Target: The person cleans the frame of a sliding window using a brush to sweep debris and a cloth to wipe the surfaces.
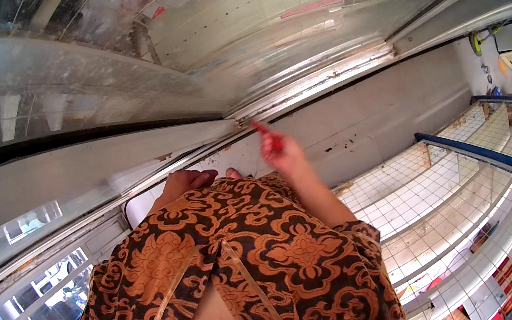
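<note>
Red tool (273, 140), possibly a screwdriver, in right hand (286, 158).

Smeared glass pane (222, 31), pale scuffed wall (373, 114), wire-mesh racks (395, 196) with blue bars (479, 157), bright opening (59, 280) lower left.

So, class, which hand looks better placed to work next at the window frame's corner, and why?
Probably the right hand: it holds the red tool, which points toward the window frame's corner. The left hand is lower, near the patterned garment, with no tool visible.
</note>
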Demonstrator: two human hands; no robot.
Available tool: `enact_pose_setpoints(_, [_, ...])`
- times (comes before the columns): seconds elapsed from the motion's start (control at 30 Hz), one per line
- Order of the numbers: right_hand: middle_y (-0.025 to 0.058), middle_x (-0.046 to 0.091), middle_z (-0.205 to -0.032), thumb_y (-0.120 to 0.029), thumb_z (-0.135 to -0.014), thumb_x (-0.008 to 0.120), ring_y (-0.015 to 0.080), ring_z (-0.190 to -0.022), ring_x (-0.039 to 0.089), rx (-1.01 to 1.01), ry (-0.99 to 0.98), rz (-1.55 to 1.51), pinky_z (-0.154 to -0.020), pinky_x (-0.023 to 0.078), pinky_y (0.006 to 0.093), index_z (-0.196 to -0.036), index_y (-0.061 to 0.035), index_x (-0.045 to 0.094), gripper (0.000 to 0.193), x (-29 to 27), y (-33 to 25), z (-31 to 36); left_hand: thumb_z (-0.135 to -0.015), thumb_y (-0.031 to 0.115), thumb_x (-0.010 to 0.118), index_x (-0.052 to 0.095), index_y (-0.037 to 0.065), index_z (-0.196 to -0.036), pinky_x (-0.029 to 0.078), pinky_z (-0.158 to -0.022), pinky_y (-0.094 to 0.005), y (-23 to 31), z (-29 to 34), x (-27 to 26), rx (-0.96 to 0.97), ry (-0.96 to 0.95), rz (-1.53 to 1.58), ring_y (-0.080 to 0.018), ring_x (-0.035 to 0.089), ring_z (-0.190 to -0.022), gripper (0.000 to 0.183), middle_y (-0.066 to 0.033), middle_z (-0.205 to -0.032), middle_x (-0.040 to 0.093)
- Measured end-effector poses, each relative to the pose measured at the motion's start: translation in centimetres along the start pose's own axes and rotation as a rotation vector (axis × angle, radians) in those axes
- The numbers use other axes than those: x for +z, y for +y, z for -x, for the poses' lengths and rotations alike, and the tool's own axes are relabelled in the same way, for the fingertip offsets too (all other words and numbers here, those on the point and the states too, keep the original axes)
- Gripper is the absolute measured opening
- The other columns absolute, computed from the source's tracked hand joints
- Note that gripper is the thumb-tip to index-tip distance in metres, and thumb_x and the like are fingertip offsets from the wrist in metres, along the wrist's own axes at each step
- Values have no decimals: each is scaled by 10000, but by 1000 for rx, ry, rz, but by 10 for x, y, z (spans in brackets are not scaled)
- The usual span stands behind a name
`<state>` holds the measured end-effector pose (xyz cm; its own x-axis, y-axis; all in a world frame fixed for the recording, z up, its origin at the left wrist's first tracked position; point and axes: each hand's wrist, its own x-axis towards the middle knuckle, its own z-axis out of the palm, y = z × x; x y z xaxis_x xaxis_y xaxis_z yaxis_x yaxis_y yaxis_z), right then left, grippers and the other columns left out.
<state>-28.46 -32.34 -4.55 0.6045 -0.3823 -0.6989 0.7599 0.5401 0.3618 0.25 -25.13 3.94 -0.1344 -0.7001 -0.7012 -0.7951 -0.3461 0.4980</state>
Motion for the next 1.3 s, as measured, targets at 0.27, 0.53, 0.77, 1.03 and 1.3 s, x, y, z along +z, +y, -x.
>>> enact_pose_setpoints(0.27, [90,585,-712,-186,-921,434,150,-467,517,-425,229,952,-388,409,240,-1222,-13,398,349,33,7,99,-918,444,465,712,161,-922,501,-663,-358,8,3,-5,16,21,-74,-248,646,-672,376,-91,-739,673])
enact_pose_setpoints(0.53, [128,604,-752,-26,-889,388,157,-443,527,-480,-28,719,-336,386,257,-1111,-80,482,247,45,0,102,-920,444,451,703,182,-977,495,-696,-367,5,-4,-8,19,12,-94,-250,648,-719,368,-83,-775,678])
enact_pose_setpoints(0.77, [119,599,-809,-8,-901,386,113,-474,499,-315,-105,815,-368,374,207,-1033,-39,522,192,21,33,92,-915,442,458,703,199,-986,485,-722,-350,-9,0,-8,14,35,1,-249,648,-771,352,-86,-818,683])
enact_pose_setpoints(1.03, [58,568,-889,79,-768,533,152,-840,566,-648,-303,972,-741,462,251,-1176,-42,519,426,41,3,114,-907,459,470,706,189,-970,474,-737,-353,-2,4,-11,26,41,-65,-258,643,-786,364,-86,-811,682])
enact_pose_setpoints(1.3, [51,566,-776,-104,-879,547,128,-623,541,-1302,324,1346,-558,452,247,-1093,-75,449,237,36,0,113,-910,464,461,705,168,-956,470,-747,-369,8,13,-21,-89,-2,-159,-275,639,-790,387,-99,-810,679])
